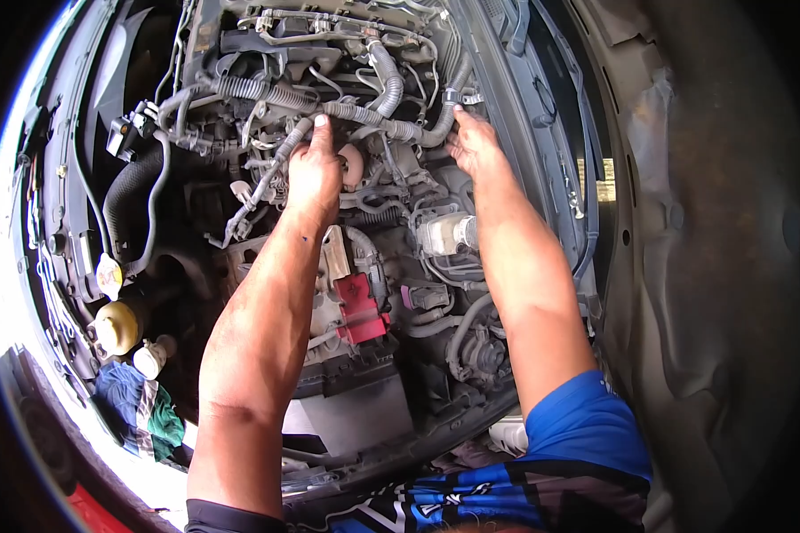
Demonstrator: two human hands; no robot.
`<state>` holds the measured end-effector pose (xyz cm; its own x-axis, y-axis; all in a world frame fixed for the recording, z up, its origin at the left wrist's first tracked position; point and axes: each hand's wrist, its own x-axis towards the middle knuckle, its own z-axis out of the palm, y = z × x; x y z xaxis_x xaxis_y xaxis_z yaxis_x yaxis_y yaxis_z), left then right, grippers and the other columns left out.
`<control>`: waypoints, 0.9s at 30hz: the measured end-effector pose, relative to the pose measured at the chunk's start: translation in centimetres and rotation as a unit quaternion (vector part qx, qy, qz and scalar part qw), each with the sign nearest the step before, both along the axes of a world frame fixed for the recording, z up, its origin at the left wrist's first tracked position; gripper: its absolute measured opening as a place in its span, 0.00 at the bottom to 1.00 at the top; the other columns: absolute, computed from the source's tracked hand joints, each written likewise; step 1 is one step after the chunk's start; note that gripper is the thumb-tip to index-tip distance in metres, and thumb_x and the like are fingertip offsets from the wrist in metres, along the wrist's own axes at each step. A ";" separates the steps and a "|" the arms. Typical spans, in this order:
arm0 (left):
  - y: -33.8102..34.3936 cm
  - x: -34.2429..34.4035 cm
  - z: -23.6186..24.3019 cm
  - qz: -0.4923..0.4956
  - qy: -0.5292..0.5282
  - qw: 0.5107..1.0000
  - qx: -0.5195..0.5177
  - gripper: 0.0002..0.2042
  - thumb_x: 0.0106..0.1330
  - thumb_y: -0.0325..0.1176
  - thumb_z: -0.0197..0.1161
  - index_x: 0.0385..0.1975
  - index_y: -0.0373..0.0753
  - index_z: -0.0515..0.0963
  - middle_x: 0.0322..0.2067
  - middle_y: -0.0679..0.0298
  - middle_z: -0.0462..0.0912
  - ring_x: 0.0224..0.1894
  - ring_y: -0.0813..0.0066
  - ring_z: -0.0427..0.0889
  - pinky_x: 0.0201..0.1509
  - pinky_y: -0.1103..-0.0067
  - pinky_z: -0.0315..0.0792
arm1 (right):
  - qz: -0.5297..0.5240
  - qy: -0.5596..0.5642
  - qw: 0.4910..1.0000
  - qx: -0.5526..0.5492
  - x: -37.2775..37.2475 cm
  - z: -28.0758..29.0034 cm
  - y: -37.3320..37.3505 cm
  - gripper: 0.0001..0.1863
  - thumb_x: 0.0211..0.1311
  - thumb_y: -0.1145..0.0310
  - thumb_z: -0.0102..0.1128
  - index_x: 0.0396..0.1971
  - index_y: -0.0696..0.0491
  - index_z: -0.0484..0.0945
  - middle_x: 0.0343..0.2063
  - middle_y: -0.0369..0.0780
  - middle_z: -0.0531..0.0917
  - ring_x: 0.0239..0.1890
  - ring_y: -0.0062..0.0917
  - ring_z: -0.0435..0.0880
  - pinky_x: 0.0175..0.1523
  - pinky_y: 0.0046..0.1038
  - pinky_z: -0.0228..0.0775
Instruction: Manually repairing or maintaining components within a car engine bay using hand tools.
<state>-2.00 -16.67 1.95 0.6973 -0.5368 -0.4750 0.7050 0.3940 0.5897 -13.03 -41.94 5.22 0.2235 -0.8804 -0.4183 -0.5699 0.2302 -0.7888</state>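
In an open engine bay, my left hand is closed at a corrugated wiring harness, its thumb pressed up against it. The curled fingers of that hand are mostly hidden under the palm. Farther right, my right hand grips a grey hose near its bend, thumb by a small clamp. Its fingertips pass behind the hose. A ribbed grey tube rises between the two hands toward the engine top. Just right of my left hand sits a round pinkish part.
Below my arms lie a battery and a red terminal cover. At left are a yellowish reservoir, a yellow cap and a blue and green cloth. A raised panel borders the right side. Hoses and wires crowd the bay.
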 end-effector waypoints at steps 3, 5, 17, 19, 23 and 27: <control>0.6 0.2 -0.4 -0.021 0.000 0.999 -0.024 0.22 0.71 0.51 0.55 0.45 0.33 0.75 0.40 0.61 0.80 0.39 0.74 0.78 0.41 0.77 0.72 | -0.016 -0.224 0.974 0.038 0.7 -1.6 -1.9 0.14 0.70 0.61 0.55 0.48 0.52 0.72 0.40 0.38 0.78 0.38 0.29 0.77 0.41 0.44 0.74; 1.4 0.5 -1.2 -0.038 -0.001 0.999 -0.018 0.22 0.72 0.51 0.53 0.51 0.36 0.74 0.47 0.62 0.80 0.45 0.73 0.79 0.45 0.75 0.72 | -0.048 -0.210 0.976 0.025 2.2 -2.8 -0.4 0.14 0.70 0.60 0.55 0.48 0.53 0.72 0.39 0.38 0.78 0.37 0.29 0.77 0.41 0.42 0.75; 0.5 1.5 0.9 0.014 -0.012 0.999 0.026 0.29 0.69 0.55 0.56 0.46 0.28 0.71 0.37 0.59 0.78 0.36 0.75 0.75 0.40 0.78 0.71 | -0.074 -0.307 0.944 0.097 1.6 -1.3 0.6 0.08 0.65 0.68 0.58 0.39 0.56 0.74 0.28 0.39 0.77 0.29 0.28 0.78 0.36 0.35 0.75; 0.0 1.8 2.6 0.001 -0.013 0.999 0.029 0.30 0.68 0.57 0.56 0.42 0.28 0.70 0.28 0.61 0.75 0.26 0.76 0.73 0.29 0.80 0.70 | -0.032 -0.325 0.940 0.099 0.3 -0.2 0.3 0.10 0.66 0.67 0.56 0.41 0.57 0.74 0.32 0.41 0.78 0.32 0.30 0.81 0.37 0.36 0.77; 0.0 3.0 6.6 0.019 -0.002 0.998 0.056 0.31 0.68 0.54 0.56 0.48 0.23 0.72 0.39 0.52 0.80 0.37 0.70 0.77 0.41 0.74 0.72 | 0.119 -0.115 0.986 -0.030 -2.1 3.4 4.1 0.22 0.66 0.70 0.48 0.58 0.61 0.68 0.46 0.47 0.79 0.44 0.33 0.81 0.46 0.36 0.76; -0.5 4.7 8.0 -0.036 -0.001 0.997 0.061 0.37 0.66 0.57 0.57 0.59 0.25 0.67 0.52 0.48 0.76 0.51 0.60 0.75 0.53 0.64 0.69 | 0.306 -0.001 0.951 -0.045 -5.3 6.3 7.7 0.28 0.61 0.77 0.47 0.63 0.60 0.63 0.53 0.47 0.77 0.50 0.33 0.80 0.48 0.34 0.77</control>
<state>2.67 -17.20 9.99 0.6607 -0.5231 -0.5383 0.7271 0.2681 0.6320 -18.34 -34.19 11.50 0.7056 -0.6176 -0.3474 -0.5748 -0.2121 -0.7903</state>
